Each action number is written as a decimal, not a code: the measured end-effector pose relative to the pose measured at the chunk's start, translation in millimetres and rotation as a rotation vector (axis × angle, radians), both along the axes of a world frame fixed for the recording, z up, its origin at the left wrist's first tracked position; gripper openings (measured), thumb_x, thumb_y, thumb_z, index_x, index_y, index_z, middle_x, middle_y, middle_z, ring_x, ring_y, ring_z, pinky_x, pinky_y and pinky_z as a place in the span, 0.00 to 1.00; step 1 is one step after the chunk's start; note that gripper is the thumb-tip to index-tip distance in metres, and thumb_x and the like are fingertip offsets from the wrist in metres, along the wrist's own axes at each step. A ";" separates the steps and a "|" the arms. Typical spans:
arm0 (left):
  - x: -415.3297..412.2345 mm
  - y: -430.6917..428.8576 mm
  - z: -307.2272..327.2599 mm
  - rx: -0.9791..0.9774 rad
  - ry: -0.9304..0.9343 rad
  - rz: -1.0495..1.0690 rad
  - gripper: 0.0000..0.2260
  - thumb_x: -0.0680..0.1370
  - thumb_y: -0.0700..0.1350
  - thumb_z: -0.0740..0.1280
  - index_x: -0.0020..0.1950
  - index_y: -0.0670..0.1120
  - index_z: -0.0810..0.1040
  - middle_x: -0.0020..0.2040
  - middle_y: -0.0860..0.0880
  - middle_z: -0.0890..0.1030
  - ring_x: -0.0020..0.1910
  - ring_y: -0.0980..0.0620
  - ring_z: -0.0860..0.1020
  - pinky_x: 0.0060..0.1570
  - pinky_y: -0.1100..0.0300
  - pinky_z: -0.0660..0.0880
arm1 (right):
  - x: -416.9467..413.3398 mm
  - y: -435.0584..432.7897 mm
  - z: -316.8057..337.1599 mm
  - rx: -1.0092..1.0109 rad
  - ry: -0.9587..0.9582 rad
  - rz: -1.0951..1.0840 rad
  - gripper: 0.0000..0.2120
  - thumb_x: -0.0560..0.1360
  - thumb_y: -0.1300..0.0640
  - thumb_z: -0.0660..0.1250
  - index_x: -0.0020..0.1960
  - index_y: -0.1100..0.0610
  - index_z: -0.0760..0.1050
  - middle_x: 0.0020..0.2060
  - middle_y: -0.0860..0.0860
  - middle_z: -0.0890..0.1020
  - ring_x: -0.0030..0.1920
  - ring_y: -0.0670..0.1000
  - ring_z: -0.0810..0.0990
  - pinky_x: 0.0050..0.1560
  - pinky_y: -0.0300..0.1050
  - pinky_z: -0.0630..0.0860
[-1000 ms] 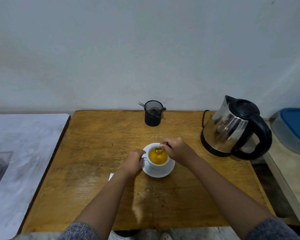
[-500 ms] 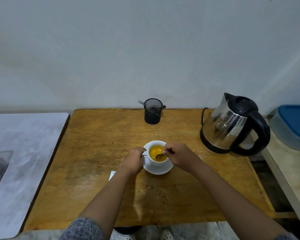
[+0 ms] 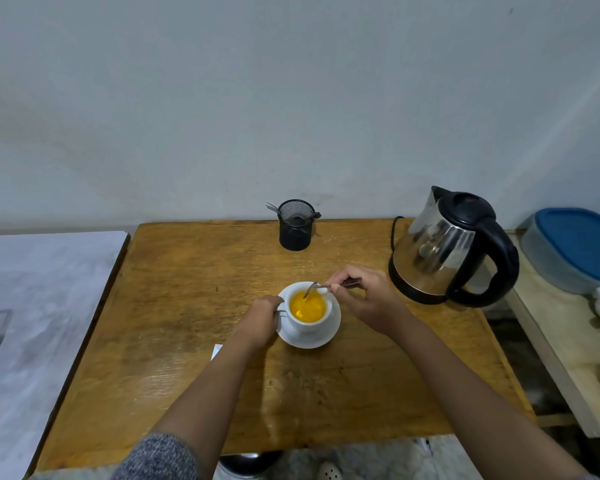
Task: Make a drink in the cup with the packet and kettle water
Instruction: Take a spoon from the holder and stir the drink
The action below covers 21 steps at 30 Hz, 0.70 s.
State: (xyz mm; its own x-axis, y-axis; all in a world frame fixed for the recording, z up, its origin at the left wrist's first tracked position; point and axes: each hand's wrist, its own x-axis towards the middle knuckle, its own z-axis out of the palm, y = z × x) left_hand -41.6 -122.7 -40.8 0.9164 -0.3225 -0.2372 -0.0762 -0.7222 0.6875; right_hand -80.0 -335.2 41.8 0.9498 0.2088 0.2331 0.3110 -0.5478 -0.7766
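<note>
Head view: white cup [image 3: 308, 318] sits on its saucer [image 3: 312, 337] near the middle of the wooden counter [image 3: 187, 306], filled with an opaque orange-yellow drink. Left hand [image 3: 262, 318] closed on the cup's handle side, steadying it; fingers curled, the handle itself mostly hidden. Right hand [image 3: 364, 297] pinched shut on the handle of a spoon [image 3: 321, 288], held just above the far rim; the spoon's bowl angles down into the liquid. Step in hand, by my reading: stirring, the powder and the water already in the cup. A small white corner [image 3: 216, 351] shows beside the left forearm, possibly the emptied packet, too little visible to be sure. Steel kettle [image 3: 444, 251] with black handle stands on its base to the right, close by the right hand but apart from it, lid down. Black mesh holder [image 3: 296, 225] with a few utensils at the back edge against the wall. Blue-lidded container [image 3: 575, 247] on a lower shelf further right. Next move likely calls for lifting the spoon clear without dripping, perhaps tapping it on the rim, and keeping the left hand's hold so the cup does not slide on the saucer; the cup is fairly full, so a slow draw is wise.
</note>
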 end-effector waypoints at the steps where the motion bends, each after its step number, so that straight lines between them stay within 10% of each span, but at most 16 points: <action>1: 0.2 0.2 0.0 0.004 0.005 -0.003 0.10 0.73 0.35 0.59 0.46 0.42 0.79 0.43 0.44 0.80 0.42 0.47 0.76 0.43 0.49 0.75 | -0.5 -0.2 2.5 0.002 0.003 0.016 0.04 0.74 0.65 0.67 0.44 0.58 0.78 0.43 0.56 0.84 0.45 0.51 0.82 0.47 0.49 0.80; 10: 1.3 1.0 -0.4 0.041 0.020 -0.016 0.09 0.73 0.36 0.60 0.44 0.43 0.79 0.43 0.43 0.81 0.42 0.44 0.78 0.43 0.48 0.77 | -4.8 -10.0 -0.3 0.086 0.103 -0.097 0.04 0.75 0.63 0.67 0.45 0.61 0.81 0.41 0.54 0.85 0.44 0.50 0.83 0.46 0.44 0.80; 21: 4.5 0.3 -4.5 0.043 0.019 -0.022 0.10 0.73 0.35 0.59 0.38 0.44 0.77 0.40 0.44 0.81 0.39 0.45 0.77 0.38 0.51 0.73 | -9.2 -15.3 -27.9 1.198 0.447 -0.882 0.10 0.80 0.65 0.58 0.40 0.63 0.71 0.38 0.59 0.79 0.30 0.51 0.84 0.32 0.35 0.82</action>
State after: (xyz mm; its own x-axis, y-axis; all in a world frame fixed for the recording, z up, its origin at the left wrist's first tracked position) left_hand -37.0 -122.4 -45.3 0.9045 -0.3318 -0.2681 -0.0800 -0.7492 0.6575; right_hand -89.1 -350.5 13.9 0.7023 -0.5290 -0.4763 -0.1325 0.5603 -0.8176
